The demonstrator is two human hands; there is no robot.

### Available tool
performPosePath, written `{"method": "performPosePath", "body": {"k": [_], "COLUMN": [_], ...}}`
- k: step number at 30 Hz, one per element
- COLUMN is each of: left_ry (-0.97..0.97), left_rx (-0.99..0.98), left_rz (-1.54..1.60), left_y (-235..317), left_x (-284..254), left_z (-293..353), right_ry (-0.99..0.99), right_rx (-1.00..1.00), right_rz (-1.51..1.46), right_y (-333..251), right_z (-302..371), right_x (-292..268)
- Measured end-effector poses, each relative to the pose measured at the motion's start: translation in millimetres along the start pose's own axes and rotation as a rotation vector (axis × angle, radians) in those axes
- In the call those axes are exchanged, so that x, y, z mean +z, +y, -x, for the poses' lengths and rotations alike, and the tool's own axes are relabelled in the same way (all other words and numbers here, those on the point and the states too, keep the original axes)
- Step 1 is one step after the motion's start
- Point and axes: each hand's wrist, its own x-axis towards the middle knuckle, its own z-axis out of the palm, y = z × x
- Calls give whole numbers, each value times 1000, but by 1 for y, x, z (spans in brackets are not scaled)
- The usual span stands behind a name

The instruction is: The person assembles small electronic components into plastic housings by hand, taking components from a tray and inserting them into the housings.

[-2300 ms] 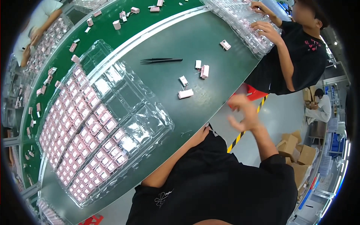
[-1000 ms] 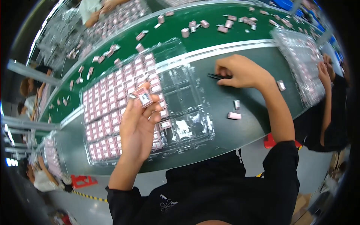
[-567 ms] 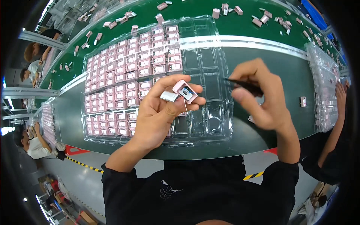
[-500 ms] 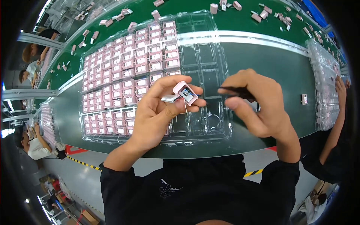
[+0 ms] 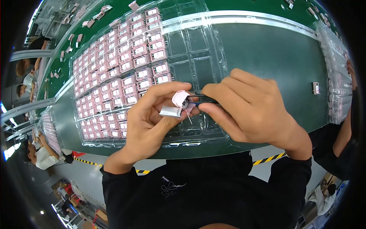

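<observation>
My left hand (image 5: 146,122) is closed around a small pink plastic housing (image 5: 179,98), its open side turned to the right. Hanging from that housing on thin wires is a silver, flat pouch like a small battery (image 5: 170,111), lying over my left fingers. My right hand (image 5: 248,108) pinches dark tweezers (image 5: 199,102) between thumb and forefinger. Their tips reach to the housing's opening, where small dark parts and wires show. What exactly the tips touch is hidden. Both hands are above the near part of a clear plastic tray (image 5: 202,40).
Rows of pink housings (image 5: 129,89) fill the tray's left side. Beyond a metal rail (image 5: 248,17) runs a green belt with scattered pink pieces. At right, a lone pink piece (image 5: 315,88) lies near stacked clear trays (image 5: 335,87), with another person's hand (image 5: 350,70) beside them.
My right hand has moved left to the housing, bringing the tweezers to its opening. My left hand has turned the housing slightly. The view has shifted somewhat.
</observation>
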Motion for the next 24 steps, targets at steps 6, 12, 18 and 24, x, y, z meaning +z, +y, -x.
{"method": "performPosePath", "body": {"k": [6, 12, 18, 24], "left_ry": [-67, -104, -163, -149], "left_rx": [-36, -119, -87, -158], "left_rz": [-33, 28, 155, 200], "left_y": [2, -1, -4, -3], "left_x": [-2, -7, -13, -14], "left_z": [2, 3, 0, -1], "right_ry": [-49, -52, -85, -50], "right_rx": [12, -35, 88, 205], "right_rz": [-74, -111, -529, -709], "right_y": [2, 9, 12, 14], "right_z": [8, 6, 2, -3], "right_x": [6, 8, 4, 2]}}
